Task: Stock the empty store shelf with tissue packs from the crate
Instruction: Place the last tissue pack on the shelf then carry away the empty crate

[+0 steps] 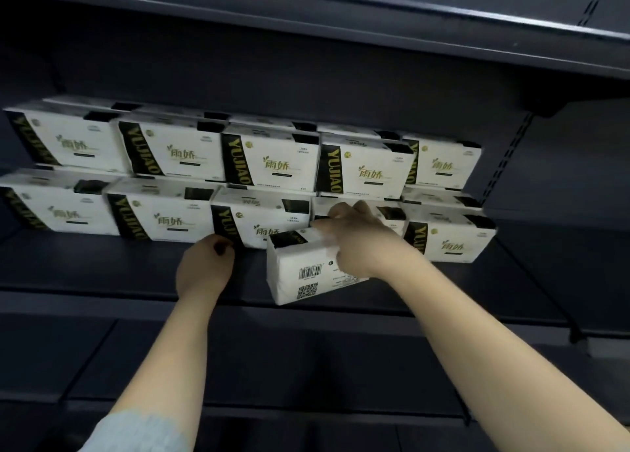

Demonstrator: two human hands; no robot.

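Note:
Several white tissue packs with black and gold bands [269, 158] stand in two stacked rows at the back of the dark shelf [102, 267]. My right hand [358, 240] grips one more tissue pack [303, 274], tilted with its barcode side toward me, in front of the lower row near the middle. My left hand [204, 267] is beside it on the left, fingers curled at the lower black corner of a lower-row pack [259, 219]. Whether the left hand grips that pack is unclear. The crate is out of view.
Bare shelf surface lies in front of the packs, widest at the left. An upper shelf [341, 18] overhangs close above the top row. A slotted upright [508, 158] bounds the right end. A lower dark shelf [306, 376] sits beneath my forearms.

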